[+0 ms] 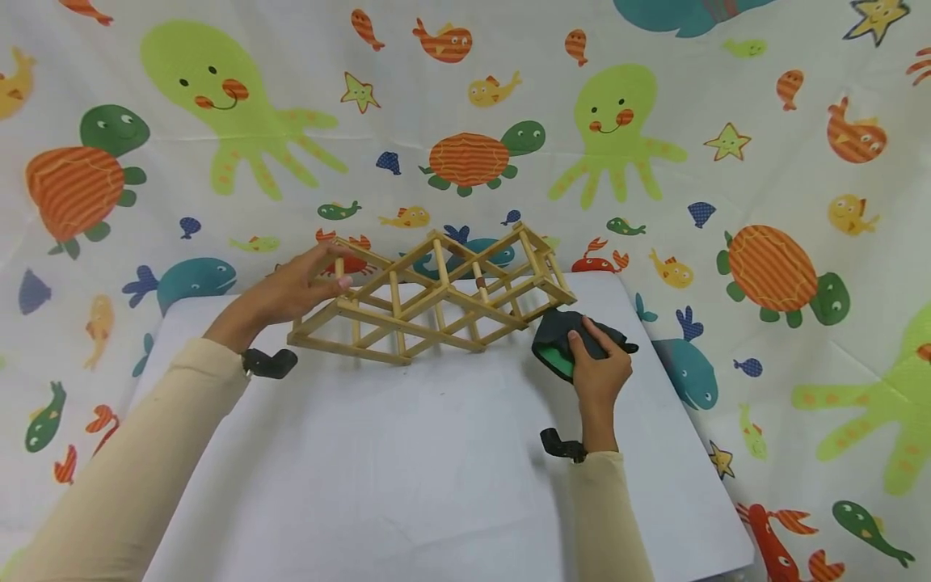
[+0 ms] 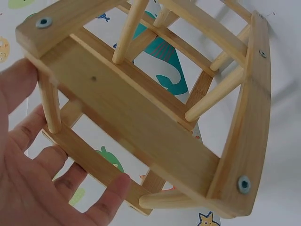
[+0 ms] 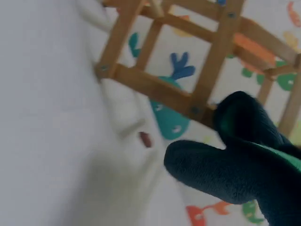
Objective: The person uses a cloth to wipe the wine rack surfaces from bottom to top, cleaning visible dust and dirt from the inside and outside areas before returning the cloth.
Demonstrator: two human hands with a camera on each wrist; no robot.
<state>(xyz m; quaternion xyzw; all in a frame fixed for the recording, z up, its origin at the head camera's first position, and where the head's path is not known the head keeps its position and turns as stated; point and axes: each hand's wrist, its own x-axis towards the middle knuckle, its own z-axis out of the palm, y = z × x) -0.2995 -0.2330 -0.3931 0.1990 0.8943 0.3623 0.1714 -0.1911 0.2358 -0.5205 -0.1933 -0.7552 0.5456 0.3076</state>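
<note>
A folding wooden rack of crossed slats and round dowels stretches across the far part of the table. My left hand grips its left end. In the left wrist view, the thumb lies at the corner of an end board and the fingers reach round behind, beside a dowel. My right hand pinches a dark cloth with a green inner side, close below the rack's right end. In the right wrist view the folded cloth overlaps a slat, and the right hand's fingers are hidden.
The white tabletop extends in front of the rack towards me. Behind it hangs a curtain printed with sea animals. A black wrist camera sits on the left wrist and another camera on the right.
</note>
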